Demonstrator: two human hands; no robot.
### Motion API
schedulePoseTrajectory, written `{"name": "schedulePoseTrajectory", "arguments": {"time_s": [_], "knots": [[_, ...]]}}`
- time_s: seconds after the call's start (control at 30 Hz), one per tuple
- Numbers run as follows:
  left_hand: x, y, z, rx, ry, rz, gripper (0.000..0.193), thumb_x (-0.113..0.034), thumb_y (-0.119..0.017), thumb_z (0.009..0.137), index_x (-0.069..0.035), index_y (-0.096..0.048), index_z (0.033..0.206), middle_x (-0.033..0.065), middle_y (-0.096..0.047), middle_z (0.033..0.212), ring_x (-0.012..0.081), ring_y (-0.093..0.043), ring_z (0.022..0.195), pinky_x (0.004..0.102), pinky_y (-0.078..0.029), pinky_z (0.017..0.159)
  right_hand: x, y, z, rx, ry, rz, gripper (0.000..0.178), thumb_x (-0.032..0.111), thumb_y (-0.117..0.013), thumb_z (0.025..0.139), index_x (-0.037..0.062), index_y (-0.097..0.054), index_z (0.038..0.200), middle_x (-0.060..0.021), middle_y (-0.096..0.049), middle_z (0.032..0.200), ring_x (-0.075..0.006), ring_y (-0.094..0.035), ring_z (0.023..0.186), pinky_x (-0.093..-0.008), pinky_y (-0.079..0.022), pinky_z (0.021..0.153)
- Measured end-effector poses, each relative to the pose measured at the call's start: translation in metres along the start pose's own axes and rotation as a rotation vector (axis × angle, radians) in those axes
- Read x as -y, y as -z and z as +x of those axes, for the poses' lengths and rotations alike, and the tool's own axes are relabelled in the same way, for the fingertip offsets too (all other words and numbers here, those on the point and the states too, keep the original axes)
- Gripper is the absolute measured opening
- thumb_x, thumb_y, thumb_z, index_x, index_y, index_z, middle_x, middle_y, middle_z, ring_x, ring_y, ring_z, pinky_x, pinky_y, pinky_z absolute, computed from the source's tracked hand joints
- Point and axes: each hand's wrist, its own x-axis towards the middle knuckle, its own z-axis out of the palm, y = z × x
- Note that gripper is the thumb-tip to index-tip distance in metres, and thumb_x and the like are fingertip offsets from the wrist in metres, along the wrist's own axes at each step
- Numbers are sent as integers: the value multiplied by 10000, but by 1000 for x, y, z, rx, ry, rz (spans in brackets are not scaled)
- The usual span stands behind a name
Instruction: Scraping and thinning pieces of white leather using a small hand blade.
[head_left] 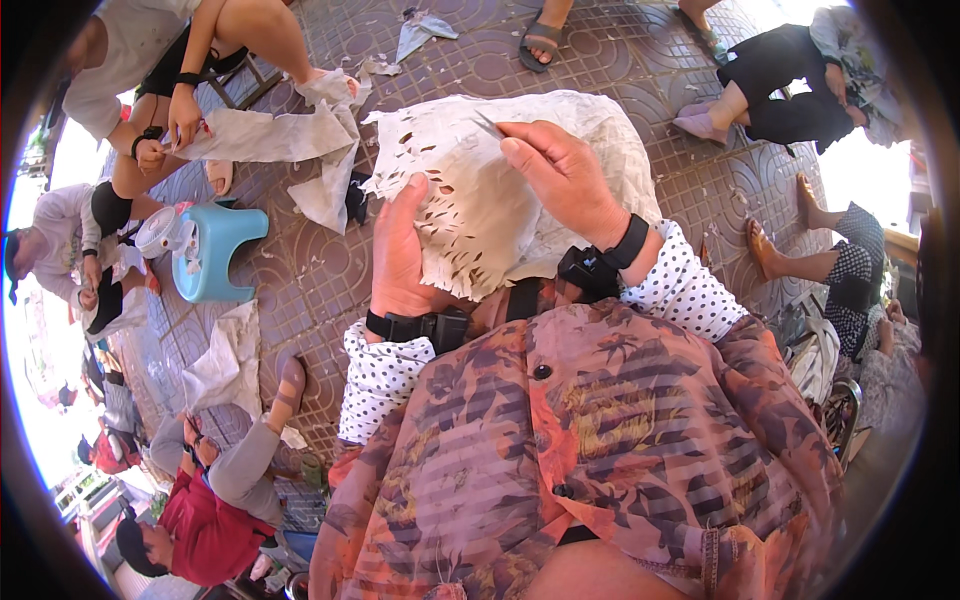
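An off-white cloth [590, 125] is spread over my lap, its left part pierced by many small leaf-shaped slits and its edge ragged. My left hand [400, 260] holds the slit edge, thumb on top; its other fingers are mostly hidden beneath. Above the cloth, my right hand [568, 180] pinches a small pointed metal tool [487, 124], whose tip points to the upper left. Whether the tool is a blade or tweezers cannot be made out. The tip is close to the cloth's upper part; contact is unclear.
A blue plastic stool [218, 252] with a white basket [158, 232] stands to the left. At upper left a person handles a long cloth strip [265, 135]. Another cloth [225, 365] hangs by a seated person in red [212, 530]. Scraps dot the tiled floor [300, 275]. Others sit around.
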Motion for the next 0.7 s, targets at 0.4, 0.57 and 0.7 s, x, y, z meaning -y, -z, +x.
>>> {"name": "schedulePoseTrajectory", "arguments": {"time_s": [0.4,0.57,0.7], "knots": [[-1,-2,3,-123,-23,127,339,-154,-626,969,4,-589,1267,109,-685,1140,204,-690,969,339,-570,832,10,-12,-5,162,234,-195,272,136,-680,923,-10,-679,1153,-159,-653,911,-323,-653,810,-365,-522,712],[2,-1,4,-123,-12,101,349,-142,-637,954,-1,-585,1270,103,-683,1126,207,-689,955,343,-572,824,4,-14,-3,166,253,-192,275,131,-665,935,-20,-671,1165,-153,-655,922,-312,-645,818,-361,-518,720],[1,0,4,-120,-26,76,427,-131,-717,896,-10,-551,1271,112,-679,1102,231,-695,927,377,-583,796,3,-14,0,209,248,-194,288,124,-652,946,-28,-660,1191,-154,-653,927,-294,-631,831,-357,-513,737]]}}
